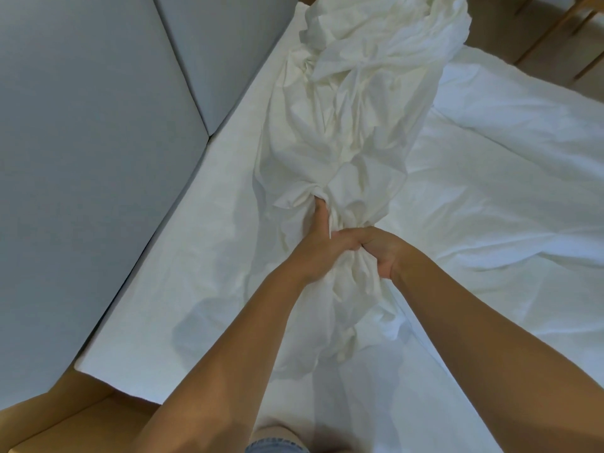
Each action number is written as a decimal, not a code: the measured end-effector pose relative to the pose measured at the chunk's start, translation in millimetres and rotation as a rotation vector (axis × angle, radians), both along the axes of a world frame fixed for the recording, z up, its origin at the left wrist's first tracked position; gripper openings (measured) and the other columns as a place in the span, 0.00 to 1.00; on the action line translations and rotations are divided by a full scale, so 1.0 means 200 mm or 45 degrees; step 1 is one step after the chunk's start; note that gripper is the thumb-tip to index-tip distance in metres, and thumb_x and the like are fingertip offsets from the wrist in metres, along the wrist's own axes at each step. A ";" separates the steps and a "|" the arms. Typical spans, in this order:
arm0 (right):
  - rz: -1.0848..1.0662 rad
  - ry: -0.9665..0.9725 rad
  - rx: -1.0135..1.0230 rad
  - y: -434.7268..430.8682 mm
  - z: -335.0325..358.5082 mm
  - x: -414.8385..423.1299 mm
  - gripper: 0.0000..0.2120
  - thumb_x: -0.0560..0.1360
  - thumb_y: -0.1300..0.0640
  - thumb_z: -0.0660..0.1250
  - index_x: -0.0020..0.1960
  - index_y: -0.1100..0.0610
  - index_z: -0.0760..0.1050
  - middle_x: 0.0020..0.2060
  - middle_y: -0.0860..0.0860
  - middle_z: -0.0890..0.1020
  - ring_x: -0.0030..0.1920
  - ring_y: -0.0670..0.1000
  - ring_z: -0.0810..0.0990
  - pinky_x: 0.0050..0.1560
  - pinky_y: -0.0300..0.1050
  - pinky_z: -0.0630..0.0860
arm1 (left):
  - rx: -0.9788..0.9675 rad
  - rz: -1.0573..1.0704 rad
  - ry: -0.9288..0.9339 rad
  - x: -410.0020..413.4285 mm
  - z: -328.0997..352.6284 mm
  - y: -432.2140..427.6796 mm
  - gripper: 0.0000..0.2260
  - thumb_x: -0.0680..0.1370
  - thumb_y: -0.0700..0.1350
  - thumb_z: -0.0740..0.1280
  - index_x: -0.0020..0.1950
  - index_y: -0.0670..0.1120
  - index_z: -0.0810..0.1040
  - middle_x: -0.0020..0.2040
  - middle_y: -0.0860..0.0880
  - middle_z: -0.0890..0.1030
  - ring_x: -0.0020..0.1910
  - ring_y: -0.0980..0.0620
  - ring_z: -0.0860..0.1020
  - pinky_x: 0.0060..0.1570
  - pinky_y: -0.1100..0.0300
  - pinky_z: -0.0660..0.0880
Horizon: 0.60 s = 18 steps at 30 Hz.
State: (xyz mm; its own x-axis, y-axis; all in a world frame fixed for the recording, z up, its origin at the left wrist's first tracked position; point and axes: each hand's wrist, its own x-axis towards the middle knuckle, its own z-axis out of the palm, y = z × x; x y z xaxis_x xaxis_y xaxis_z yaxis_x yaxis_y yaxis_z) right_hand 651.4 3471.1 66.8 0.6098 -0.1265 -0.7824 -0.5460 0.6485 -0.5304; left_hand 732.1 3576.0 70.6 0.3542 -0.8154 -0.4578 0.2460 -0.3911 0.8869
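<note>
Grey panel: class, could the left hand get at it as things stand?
Probably yes: only open mattress lies before the grey panel, though the left hand grips the bunched sheet and must release first.

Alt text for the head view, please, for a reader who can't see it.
The left hand and right hand, touching each other, grip a bunched cream-white sheet over a white bed. A grey padded headboard runs along the left; wooden legs show at top right.

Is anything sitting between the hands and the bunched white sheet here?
Nothing visible does. The left hand and the right hand already grip the bunched sheet side by side, with nothing between them and the cloth. The rest of it trails along the mattress.
</note>
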 end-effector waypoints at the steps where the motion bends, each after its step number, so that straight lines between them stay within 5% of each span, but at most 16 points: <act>1: -0.005 -0.009 -0.011 0.01 0.00 0.01 0.15 0.70 0.56 0.68 0.56 0.55 0.78 0.51 0.57 0.84 0.54 0.55 0.82 0.50 0.49 0.79 | -0.008 0.027 0.018 0.01 -0.01 -0.02 0.49 0.69 0.56 0.68 0.74 0.60 0.32 0.71 0.60 0.55 0.66 0.59 0.60 0.57 0.64 0.64; 5: -0.115 -0.044 -0.082 0.02 -0.01 0.05 0.17 0.74 0.60 0.66 0.63 0.62 0.75 0.58 0.63 0.79 0.60 0.61 0.78 0.64 0.55 0.72 | 0.046 0.071 -0.002 0.07 -0.02 -0.06 0.50 0.67 0.63 0.67 0.75 0.59 0.34 0.73 0.58 0.55 0.68 0.58 0.61 0.62 0.60 0.64; 9: -0.221 -0.074 -0.257 0.05 -0.03 0.05 0.14 0.75 0.65 0.66 0.60 0.66 0.76 0.56 0.63 0.80 0.56 0.61 0.80 0.61 0.58 0.74 | 0.060 0.124 0.080 0.04 -0.05 0.00 0.42 0.70 0.63 0.68 0.77 0.56 0.50 0.70 0.54 0.68 0.65 0.53 0.71 0.67 0.52 0.68; 12: -0.142 -0.015 -0.379 0.05 -0.01 0.04 0.10 0.72 0.63 0.70 0.52 0.64 0.80 0.49 0.60 0.83 0.50 0.58 0.83 0.55 0.54 0.78 | 0.374 0.201 -0.400 0.02 -0.04 0.03 0.34 0.69 0.68 0.66 0.64 0.45 0.74 0.61 0.47 0.77 0.58 0.49 0.77 0.60 0.49 0.74; 14: 0.003 0.086 -0.511 0.05 -0.01 0.04 0.09 0.70 0.61 0.70 0.49 0.62 0.81 0.45 0.58 0.84 0.47 0.57 0.84 0.53 0.52 0.80 | 0.513 0.248 -0.765 0.00 -0.02 0.03 0.30 0.68 0.68 0.65 0.53 0.43 0.80 0.53 0.46 0.79 0.53 0.46 0.77 0.53 0.50 0.76; 15: 0.031 0.135 -0.563 0.06 -0.02 0.04 0.08 0.70 0.61 0.70 0.49 0.63 0.81 0.45 0.59 0.84 0.46 0.57 0.84 0.52 0.52 0.80 | 0.501 0.240 -0.763 0.00 -0.02 0.03 0.27 0.69 0.66 0.65 0.51 0.44 0.81 0.50 0.48 0.80 0.51 0.47 0.78 0.49 0.53 0.76; 18: -0.033 0.222 -0.695 0.10 -0.05 0.03 0.09 0.72 0.60 0.69 0.48 0.65 0.80 0.45 0.59 0.83 0.47 0.59 0.82 0.52 0.54 0.80 | 0.420 0.208 -0.233 -0.01 -0.01 -0.04 0.19 0.72 0.58 0.69 0.53 0.44 0.80 0.48 0.48 0.83 0.48 0.49 0.81 0.48 0.57 0.76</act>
